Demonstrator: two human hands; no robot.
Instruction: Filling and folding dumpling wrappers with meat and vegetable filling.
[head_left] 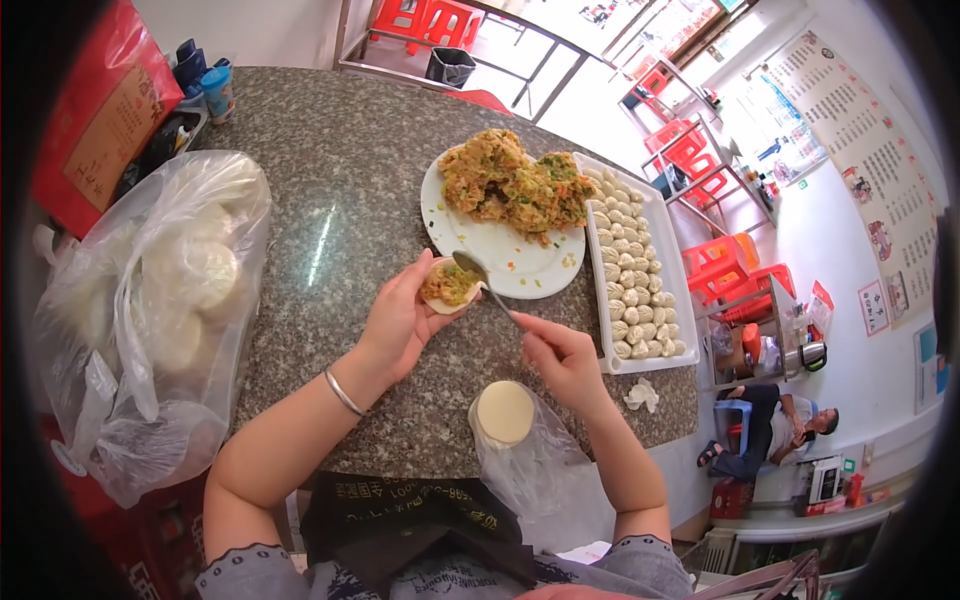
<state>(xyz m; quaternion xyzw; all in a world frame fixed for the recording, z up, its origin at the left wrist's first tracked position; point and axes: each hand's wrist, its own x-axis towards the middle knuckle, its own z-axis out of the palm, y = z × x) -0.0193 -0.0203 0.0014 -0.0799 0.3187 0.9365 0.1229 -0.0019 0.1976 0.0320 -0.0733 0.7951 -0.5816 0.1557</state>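
Observation:
In my left hand [395, 315] rests a round dumpling wrapper [463, 303], cupped by the fingers, with a mound of orange-green filling [447, 282] on it. My right hand [562, 362] grips the handle of a metal spoon [490, 285], whose bowl touches the filling. Just beyond, a white plate [527, 280] carries a big heap of the same chopped filling [510, 185]. Close to my right forearm, a stack of round wrappers [505, 412] sits in an opened clear plastic bag [540, 470]. To the right, a white tray [650, 363] holds rows of pleated dumplings [630, 265].
A large clear bag of pale dough rounds [180, 290] lies at the left of the speckled stone table [330, 130]. Behind it are a red bag [105, 110] and a blue cup [217, 92]. Crumpled tissue [642, 396] lies near the tray. Someone sits [775, 430] at the far right.

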